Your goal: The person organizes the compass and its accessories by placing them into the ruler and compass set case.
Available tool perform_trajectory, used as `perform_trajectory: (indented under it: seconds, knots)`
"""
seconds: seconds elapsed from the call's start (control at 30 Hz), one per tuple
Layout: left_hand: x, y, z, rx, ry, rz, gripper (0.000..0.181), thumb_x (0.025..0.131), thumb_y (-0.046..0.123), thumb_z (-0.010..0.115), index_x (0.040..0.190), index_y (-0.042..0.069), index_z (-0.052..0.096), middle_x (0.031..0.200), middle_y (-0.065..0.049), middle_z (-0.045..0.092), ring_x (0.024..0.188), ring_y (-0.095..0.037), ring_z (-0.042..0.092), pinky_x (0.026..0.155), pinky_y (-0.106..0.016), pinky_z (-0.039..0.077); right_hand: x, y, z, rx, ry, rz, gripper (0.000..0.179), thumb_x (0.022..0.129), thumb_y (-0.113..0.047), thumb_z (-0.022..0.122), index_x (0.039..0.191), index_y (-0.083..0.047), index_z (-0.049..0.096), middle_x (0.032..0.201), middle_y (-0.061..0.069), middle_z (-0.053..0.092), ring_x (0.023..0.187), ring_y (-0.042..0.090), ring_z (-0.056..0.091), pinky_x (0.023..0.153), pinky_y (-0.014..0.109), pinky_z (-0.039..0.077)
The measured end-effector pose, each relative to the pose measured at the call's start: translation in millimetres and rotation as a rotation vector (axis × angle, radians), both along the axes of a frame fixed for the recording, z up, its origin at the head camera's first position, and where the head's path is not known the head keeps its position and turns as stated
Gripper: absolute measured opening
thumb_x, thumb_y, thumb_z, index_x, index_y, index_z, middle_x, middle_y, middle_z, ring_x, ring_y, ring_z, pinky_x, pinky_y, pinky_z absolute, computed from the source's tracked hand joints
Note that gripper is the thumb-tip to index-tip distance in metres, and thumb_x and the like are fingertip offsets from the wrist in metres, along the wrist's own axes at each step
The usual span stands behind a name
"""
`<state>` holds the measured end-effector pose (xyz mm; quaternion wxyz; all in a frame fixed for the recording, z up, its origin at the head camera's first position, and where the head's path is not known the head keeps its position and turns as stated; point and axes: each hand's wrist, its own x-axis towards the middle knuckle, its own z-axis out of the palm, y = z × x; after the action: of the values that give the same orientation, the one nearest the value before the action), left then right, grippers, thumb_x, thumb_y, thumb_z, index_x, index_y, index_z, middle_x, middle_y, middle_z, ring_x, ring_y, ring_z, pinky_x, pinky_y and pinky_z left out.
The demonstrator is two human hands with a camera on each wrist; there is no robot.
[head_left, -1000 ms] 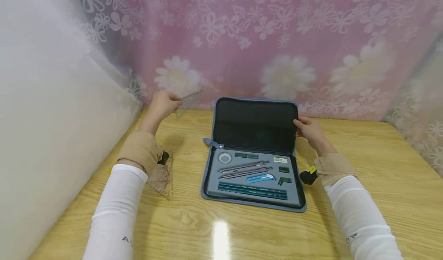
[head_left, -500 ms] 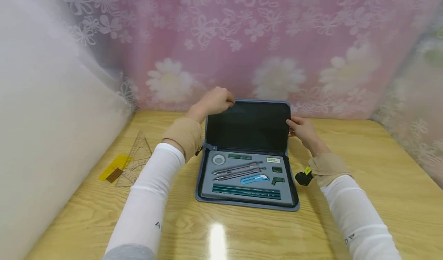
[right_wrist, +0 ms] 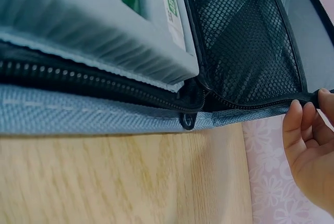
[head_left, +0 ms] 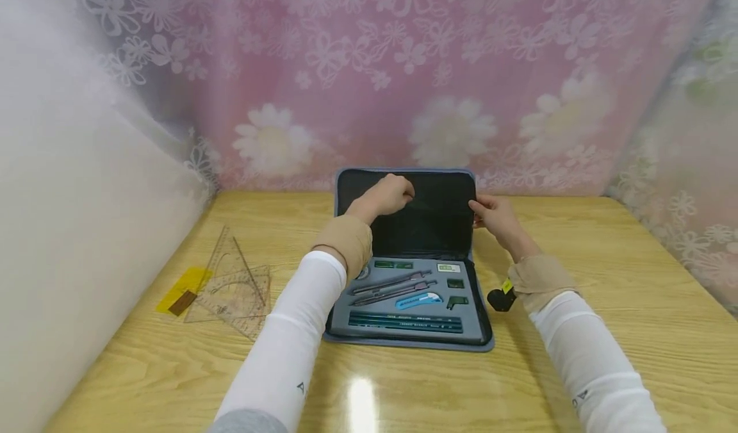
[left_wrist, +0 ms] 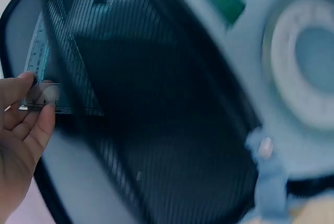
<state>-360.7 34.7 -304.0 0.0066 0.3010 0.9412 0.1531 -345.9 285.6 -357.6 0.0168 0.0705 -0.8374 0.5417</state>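
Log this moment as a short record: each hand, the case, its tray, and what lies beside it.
Left hand: pinches a clear measuring tool, partly behind the mesh pocket
Right hand: holds the right edge of the lid
Case: open on the table
Tray: pencils, two compass-like tools, blue cutter
Left of case: overlapping clear triangles, yellow item

A pink curtain (head_left: 357,119) with white flowers hangs behind the far edge of the wood-grain bench (head_left: 599,253). A whitish wall (head_left: 98,228) flanks the left edge, a pale flowered curtain (head_left: 686,189) the right; glare (head_left: 362,401) brightens the near side.
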Motion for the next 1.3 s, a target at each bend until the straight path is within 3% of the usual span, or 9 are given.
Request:
perform_trajectory:
  seconds: [0.23,0.4,0.57,0.63,0.8,0.93,1.07,1.2,1.3]
  knots:
    - [9.3,20.8,-19.2,0.005,-0.006,0.002,0.022,0.096,0.011,0.048,0.115,0.006,0.06,0.111,-0.007,0.06,0.097,-0.016,0.057,0.079,-0.025,0.046,1.7,-1,-1.4,0.009,0.026,-0.001,0.035,0.099,-0.016,0.045,0.122,0.01,0.051,0.072,0.004,0.048,0.066,0.011,0.05,0.067,0.027,0.051]
    - [16.7,28.3,-22.9,-0.085,0.097,0.012,0.02,0.097,0.01,0.046,0.096,0.008,0.066,0.096,-0.006,0.057,0.083,-0.016,0.048,0.072,-0.026,0.039,2.8,-1,-0.7,-0.006,0.026,0.004,0.037,0.099,-0.016,0.044,0.123,0.011,0.049,0.07,0.0,0.048,0.064,0.007,0.048,0.066,0.025,0.05]
    - [22.2,31.8,-24.1,-0.166,0.183,0.09,0.022,0.096,0.012,0.048,0.09,0.014,0.069,0.096,-0.003,0.054,0.084,-0.016,0.044,0.072,-0.027,0.039,3.6,-2,0.5,-0.013,0.014,0.018,0.04,0.099,-0.017,0.044,0.127,0.011,0.046,0.071,-0.001,0.048,0.065,0.008,0.048,0.07,0.028,0.051]
    - [22.4,30.5,-24.8,-0.151,0.182,0.112,0.02,0.094,0.011,0.051,0.087,0.013,0.069,0.091,-0.002,0.054,0.079,-0.015,0.044,0.07,-0.026,0.039,3.6,-4,-0.3,-0.015,0.019,0.026,0.04,0.099,-0.017,0.044,0.126,0.012,0.046,0.07,-0.003,0.047,0.065,0.008,0.048,0.069,0.027,0.051]
    - [19.0,28.2,-24.8,-0.053,0.081,0.102,0.016,0.093,0.008,0.051,0.086,0.008,0.066,0.073,-0.002,0.053,0.062,-0.012,0.043,0.059,-0.024,0.037,5.3,-7,-0.8,-0.006,0.032,0.015,0.038,0.099,-0.018,0.043,0.123,0.011,0.047,0.07,-0.002,0.046,0.065,0.008,0.046,0.066,0.023,0.05]
    - [17.7,29.6,-23.3,-0.017,0.001,0.059,0.022,0.098,0.015,0.046,0.108,0.009,0.064,0.094,-0.002,0.062,0.077,-0.011,0.056,0.068,-0.022,0.044,6.4,-3,-0.5,-0.003,0.022,0.002,0.042,0.099,-0.02,0.043,0.128,0.01,0.046,0.072,-0.004,0.048,0.068,0.009,0.047,0.066,0.022,0.05]
    - [19.8,22.6,-22.7,0.001,-0.04,0.01,0.028,0.099,0.019,0.044,0.12,0.008,0.06,0.113,-0.004,0.06,0.096,-0.012,0.058,0.079,-0.023,0.045,6.0,-2,-0.2,0.009,0.02,-0.008,0.042,0.099,-0.021,0.043,0.129,0.009,0.046,0.074,-0.002,0.048,0.068,0.01,0.048,0.066,0.023,0.05]
    - [21.3,10.5,-22.1,-0.021,0.032,-0.012,0.027,0.099,0.019,0.044,0.116,0.008,0.061,0.11,-0.005,0.06,0.095,-0.014,0.056,0.079,-0.024,0.045,6.6,-4,0.4,0.012,0.029,-0.013,0.042,0.099,-0.02,0.044,0.129,0.009,0.047,0.073,0.0,0.049,0.067,0.009,0.048,0.066,0.024,0.051]
    - [22.6,-4.6,-19.9,-0.037,0.123,0.013,0.026,0.098,0.019,0.045,0.114,0.008,0.062,0.107,-0.005,0.059,0.096,-0.014,0.055,0.081,-0.025,0.044,5.9,-6,0.0,-0.001,0.039,-0.007,0.042,0.099,-0.018,0.044,0.128,0.011,0.047,0.071,-0.004,0.049,0.066,0.008,0.048,0.064,0.023,0.05]
